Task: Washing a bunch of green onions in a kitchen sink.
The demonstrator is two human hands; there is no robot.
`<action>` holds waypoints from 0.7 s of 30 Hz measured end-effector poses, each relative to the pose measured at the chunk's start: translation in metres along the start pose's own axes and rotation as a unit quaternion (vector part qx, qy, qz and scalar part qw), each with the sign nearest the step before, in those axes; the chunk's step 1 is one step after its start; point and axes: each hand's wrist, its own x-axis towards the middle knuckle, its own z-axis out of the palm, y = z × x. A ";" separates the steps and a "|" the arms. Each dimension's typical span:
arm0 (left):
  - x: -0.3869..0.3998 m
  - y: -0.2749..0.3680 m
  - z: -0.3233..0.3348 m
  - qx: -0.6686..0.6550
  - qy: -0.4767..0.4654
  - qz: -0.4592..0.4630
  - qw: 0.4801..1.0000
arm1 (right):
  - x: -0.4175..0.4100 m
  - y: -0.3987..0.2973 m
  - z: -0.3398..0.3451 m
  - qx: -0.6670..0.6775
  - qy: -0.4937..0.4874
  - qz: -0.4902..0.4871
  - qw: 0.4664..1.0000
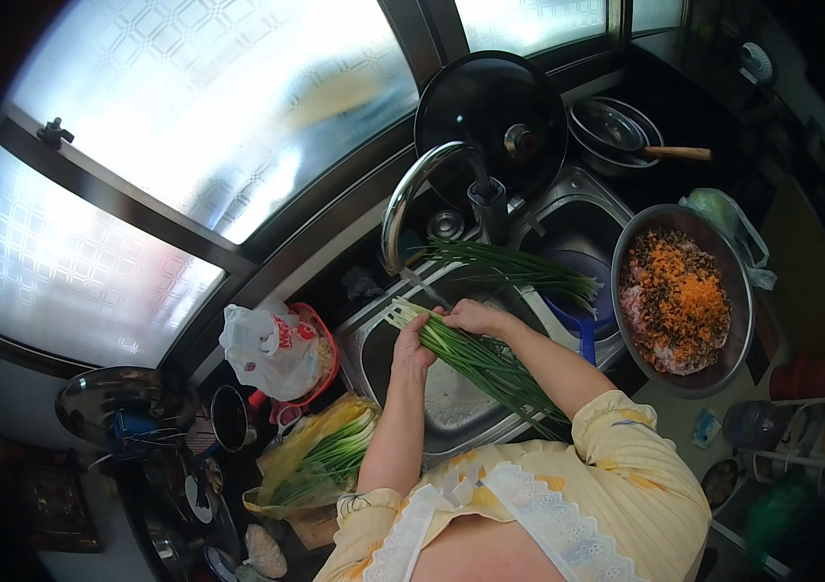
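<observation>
My left hand [416, 342] grips a bunch of green onions [474, 364] near the white root ends, above the left basin of a steel sink [449, 411]. Beside it, my right hand [472, 318] pinches at the same bunch, its fingertips partly hidden. Water runs from the curved chrome faucet [399, 211] close to both hands. Another bunch of green onions [522, 268] lies across the sink divider, its white ends over a blue strainer [587, 331] in the right basin. More green onions [332, 455] rest in a yellowish plastic bag left of the sink.
A large metal bowl [622, 320] of ground meat, chopped dark pieces and orange bits stands right of the sink. Behind the faucet leans a black pan lid [471, 109]. A red container [334, 349] with a white plastic bag [267, 356] sits left. Nested bowls [587, 156] stand at the back right.
</observation>
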 end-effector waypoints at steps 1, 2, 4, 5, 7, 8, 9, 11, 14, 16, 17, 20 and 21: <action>0.000 0.002 -0.003 0.000 0.001 0.001 1.000 | -0.001 -0.001 0.001 0.000 -0.001 -0.001 1.000; 0.001 0.006 -0.006 -0.026 0.006 0.003 1.000 | -0.002 -0.002 0.003 -0.073 0.032 -0.010 0.997; 0.003 0.014 -0.014 -0.049 0.017 0.026 0.998 | -0.004 0.001 0.006 -0.147 0.065 -0.021 0.987; 0.004 0.017 -0.018 -0.050 0.018 0.027 0.998 | -0.008 0.005 0.008 -0.120 0.116 -0.125 0.978; 0.005 0.022 -0.024 -0.037 0.029 0.050 0.998 | -0.013 0.005 0.009 -0.091 0.165 -0.227 0.955; 0.005 0.024 -0.026 -0.041 0.022 0.047 0.998 | -0.016 0.005 0.008 -0.079 0.135 -0.257 0.954; 0.005 0.024 -0.025 -0.041 0.022 0.045 0.998 | -0.020 0.005 0.007 -0.069 0.106 -0.286 0.950; 0.004 0.022 -0.022 -0.046 0.018 0.038 0.998 | -0.023 0.003 0.008 -0.087 0.093 -0.276 0.953; 0.005 0.023 -0.022 -0.050 0.018 0.059 0.997 | -0.021 0.000 0.015 -0.126 0.092 -0.291 0.944; 0.003 0.023 -0.019 -0.051 0.016 0.061 0.997 | -0.019 0.002 0.020 -0.146 0.107 -0.309 0.934; 0.001 0.024 -0.018 -0.052 0.015 0.064 0.996 | -0.017 0.002 0.023 -0.142 0.121 -0.311 0.932; -0.008 0.030 -0.016 -0.021 0.021 0.113 0.993 | -0.010 0.001 0.034 -0.107 0.142 -0.303 0.936; -0.014 0.032 -0.011 -0.021 0.021 0.113 0.993 | -0.007 0.001 0.038 -0.076 0.149 -0.290 0.942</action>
